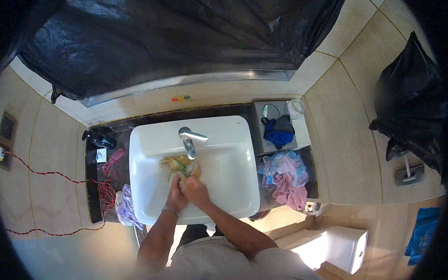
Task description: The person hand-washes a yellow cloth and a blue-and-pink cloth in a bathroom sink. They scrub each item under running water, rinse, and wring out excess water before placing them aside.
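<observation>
A wet, yellowish cloth with a green patch (175, 162) lies bunched in the white washbasin (230, 184), below the chrome tap (190, 142). My left hand (177, 197) grips the near end of this cloth. Close against it, my right hand (195, 191) is closed on the same cloth, the two hands touching. Part of the fabric is hidden under my fingers. Whether water runs from the tap is hard to tell.
On the right counter lie blue-and-pink cloth (286, 166), red-striped cloth (290, 190) and a dark blue bundle (279, 132). On the left are a purple cloth (127, 207), a pink hairbrush (116, 155) and a tangled red-black cord (105, 191) plugged into a wall socket.
</observation>
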Action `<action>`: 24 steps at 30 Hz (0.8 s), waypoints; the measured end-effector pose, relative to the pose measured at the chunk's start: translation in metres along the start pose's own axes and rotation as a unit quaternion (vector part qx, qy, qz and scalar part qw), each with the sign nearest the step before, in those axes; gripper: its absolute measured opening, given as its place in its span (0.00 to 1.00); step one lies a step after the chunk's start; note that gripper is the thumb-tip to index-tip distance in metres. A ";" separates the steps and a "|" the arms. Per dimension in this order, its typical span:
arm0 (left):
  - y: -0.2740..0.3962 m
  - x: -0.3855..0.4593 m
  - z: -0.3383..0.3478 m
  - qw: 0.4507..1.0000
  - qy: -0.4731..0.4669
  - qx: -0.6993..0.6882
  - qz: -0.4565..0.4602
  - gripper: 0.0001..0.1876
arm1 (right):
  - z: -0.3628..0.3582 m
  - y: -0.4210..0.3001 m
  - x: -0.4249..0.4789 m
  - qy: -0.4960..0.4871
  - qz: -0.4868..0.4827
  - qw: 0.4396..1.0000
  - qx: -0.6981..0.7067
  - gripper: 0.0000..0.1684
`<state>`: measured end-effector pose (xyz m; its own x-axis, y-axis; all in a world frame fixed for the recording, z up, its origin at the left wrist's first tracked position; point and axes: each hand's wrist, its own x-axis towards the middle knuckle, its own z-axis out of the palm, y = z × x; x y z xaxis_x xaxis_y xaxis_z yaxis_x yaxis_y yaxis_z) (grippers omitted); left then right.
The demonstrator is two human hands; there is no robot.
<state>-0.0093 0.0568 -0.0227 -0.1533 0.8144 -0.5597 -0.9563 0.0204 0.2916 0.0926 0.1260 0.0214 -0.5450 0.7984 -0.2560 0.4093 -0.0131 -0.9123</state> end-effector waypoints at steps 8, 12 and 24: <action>-0.021 0.003 0.021 0.997 0.000 0.039 0.064 0.24 | 0.019 0.014 0.021 -0.076 -0.082 0.974 -0.198 0.25; -0.023 -0.001 0.034 0.994 0.091 0.062 0.024 0.24 | -0.013 0.037 0.033 0.039 -0.106 0.967 -0.228 0.16; -0.019 -0.014 0.011 0.975 0.009 0.220 0.042 0.26 | -0.071 0.058 0.042 0.187 -0.232 0.887 -0.352 0.27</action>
<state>0.0142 0.0516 -0.0119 -0.2354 0.8135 -0.5318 -0.7413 0.2035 0.6395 0.1455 0.2012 -0.0201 -0.5473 0.7650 0.3395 0.6313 0.6436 -0.4326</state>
